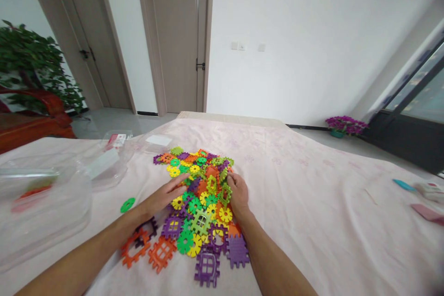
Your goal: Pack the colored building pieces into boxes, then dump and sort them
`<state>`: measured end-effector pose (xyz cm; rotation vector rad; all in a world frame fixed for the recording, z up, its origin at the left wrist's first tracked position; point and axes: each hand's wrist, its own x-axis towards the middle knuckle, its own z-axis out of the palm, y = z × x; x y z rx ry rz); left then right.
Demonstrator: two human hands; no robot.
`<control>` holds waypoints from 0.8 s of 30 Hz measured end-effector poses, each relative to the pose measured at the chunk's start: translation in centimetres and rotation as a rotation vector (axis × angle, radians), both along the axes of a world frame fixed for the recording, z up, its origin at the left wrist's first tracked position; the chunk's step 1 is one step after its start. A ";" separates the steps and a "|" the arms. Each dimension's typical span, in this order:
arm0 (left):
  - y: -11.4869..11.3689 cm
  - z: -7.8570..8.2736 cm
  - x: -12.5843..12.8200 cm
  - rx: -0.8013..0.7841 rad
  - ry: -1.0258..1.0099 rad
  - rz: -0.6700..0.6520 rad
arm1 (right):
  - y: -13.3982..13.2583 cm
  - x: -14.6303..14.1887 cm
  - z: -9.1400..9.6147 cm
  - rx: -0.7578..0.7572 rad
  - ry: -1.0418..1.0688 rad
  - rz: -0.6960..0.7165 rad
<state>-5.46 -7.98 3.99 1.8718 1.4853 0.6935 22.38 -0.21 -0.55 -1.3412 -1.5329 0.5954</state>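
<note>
A heap of plastic building pieces lies before me, mixing yellow and green notched discs with square toothed blocks in purple, orange and lime green. My left hand (164, 195) reaches over the heap's left side, fingers stretched out, nothing visibly gripped. At the right edge, my right hand (238, 190) has its fingers closed at a lime-green building block (224, 175); the fingertips are partly hidden. Another lime-green window block (225, 194) is tilted close beside that hand. Purple window block (207, 266) and orange window block (162, 253) lie nearest me. One green disc (128, 205) sits apart on the left.
Clear plastic containers (45, 229) stand on the left of the pale pink cloth (312, 212). A blue item (404, 185) and a pink item (427, 213) lie at the far right. Beyond the table are doors, a wooden chair (52, 106) and plants.
</note>
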 end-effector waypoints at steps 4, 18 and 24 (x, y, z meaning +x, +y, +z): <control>-3.2 -0.6 -4.7 0.043 0.211 -0.103 | 0.1 0.0 -0.3 -0.011 0.021 0.010; -3.2 -3.0 -3.4 0.219 0.417 -0.202 | 0.0 -0.1 -0.2 -0.007 0.029 0.010; 1.6 -3.6 0.8 0.230 0.360 -0.037 | 0.4 0.1 -0.3 -0.026 0.125 0.005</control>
